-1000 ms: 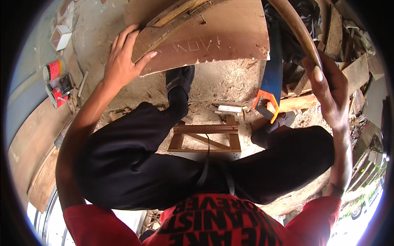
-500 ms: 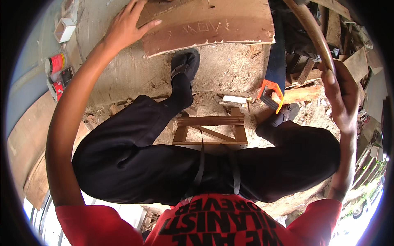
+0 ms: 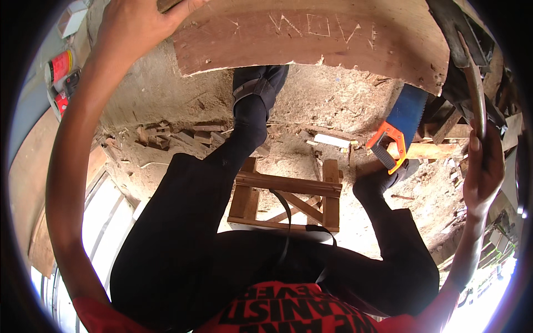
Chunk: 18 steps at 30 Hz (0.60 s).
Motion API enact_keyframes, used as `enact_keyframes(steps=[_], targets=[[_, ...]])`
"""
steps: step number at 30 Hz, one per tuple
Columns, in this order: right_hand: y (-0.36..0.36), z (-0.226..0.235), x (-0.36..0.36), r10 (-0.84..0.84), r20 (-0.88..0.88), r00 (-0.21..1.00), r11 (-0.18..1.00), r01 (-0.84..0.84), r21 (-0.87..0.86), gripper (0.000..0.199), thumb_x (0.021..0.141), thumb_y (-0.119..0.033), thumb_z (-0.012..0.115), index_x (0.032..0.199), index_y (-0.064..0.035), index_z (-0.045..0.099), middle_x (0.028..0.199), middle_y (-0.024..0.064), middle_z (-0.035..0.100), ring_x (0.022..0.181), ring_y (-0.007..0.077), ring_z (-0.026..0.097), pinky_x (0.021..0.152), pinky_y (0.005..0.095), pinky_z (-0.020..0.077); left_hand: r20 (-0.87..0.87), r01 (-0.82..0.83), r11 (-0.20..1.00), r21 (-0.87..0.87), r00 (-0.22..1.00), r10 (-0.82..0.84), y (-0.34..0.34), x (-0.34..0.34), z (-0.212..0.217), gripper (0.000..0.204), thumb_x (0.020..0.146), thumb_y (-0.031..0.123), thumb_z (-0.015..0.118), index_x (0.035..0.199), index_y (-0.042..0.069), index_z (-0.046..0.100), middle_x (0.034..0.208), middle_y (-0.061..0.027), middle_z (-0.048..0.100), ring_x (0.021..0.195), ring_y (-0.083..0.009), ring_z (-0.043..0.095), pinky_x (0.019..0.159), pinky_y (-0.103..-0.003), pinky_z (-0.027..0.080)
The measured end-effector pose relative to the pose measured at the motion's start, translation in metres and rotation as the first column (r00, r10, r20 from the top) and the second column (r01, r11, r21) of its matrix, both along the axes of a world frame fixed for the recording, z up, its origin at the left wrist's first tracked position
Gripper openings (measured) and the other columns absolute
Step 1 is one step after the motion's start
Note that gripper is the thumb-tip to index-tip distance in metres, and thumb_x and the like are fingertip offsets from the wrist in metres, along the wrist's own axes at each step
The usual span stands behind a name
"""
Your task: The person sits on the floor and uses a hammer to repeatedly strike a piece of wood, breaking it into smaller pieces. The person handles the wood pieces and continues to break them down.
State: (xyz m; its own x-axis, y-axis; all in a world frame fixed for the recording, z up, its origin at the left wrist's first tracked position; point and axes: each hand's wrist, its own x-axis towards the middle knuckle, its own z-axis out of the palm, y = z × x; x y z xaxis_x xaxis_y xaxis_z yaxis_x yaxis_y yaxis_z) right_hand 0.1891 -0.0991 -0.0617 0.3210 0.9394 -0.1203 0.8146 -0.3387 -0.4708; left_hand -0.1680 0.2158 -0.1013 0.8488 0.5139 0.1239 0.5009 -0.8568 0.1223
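Fingers (image 3: pixel 493 152) of the right hand (image 3: pixel 484 178) curl round a curved wooden rod (image 3: pixel 476 91) reaching past them, can't tell the left hand (image 3: pixel 133 28) from here, and a sloppy grip could swing it into that saw (image 3: pixel 410 111).

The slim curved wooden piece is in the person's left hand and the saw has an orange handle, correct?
Wrong hand: the head view shows the slim curved wooden piece in the person's right hand. The saw does have an orange handle.
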Motion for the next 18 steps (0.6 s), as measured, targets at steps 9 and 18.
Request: enact_keyframes(steps=[9, 18], targets=[[0.008, -0.003, 0.009, -0.048, -0.066, 0.997, 0.995, 0.042, -0.089, 0.031, 0.102, -0.017, 0.052, 0.124, 0.0036, 0.059, 0.085, -0.0041, 0.054, 0.069, 0.0000, 0.040, 0.058, 0.0165, 0.0317, -0.136, -0.089, 0.996, 0.021, 0.986, 0.091, 0.002, 0.002, 0.002, 0.065, 0.078, 0.029, 0.080, 0.124, -0.001, 0.047, 0.113, -0.0222, 0.055, 0.108, -0.0372, 0.057, 0.092, -0.044, 0.046], [0.026, 0.027, 0.000, 0.033, -0.058, 0.998, 0.988, -0.042, -0.150, 0.037, 0.094, -0.016, 0.062, 0.127, 0.0003, 0.055, 0.088, 0.0129, 0.069, 0.078, 0.0211, 0.066, 0.072, 0.0325, 0.0511, -0.063, 0.021, 0.995, -0.097, 0.998, -0.027, 0.020, -0.013, -0.002, 0.070, 0.086, 0.051, 0.068, 0.127, -0.003, 0.051, 0.129, -0.0221, 0.051, 0.107, -0.0422, 0.060, 0.088, -0.049, 0.050]])
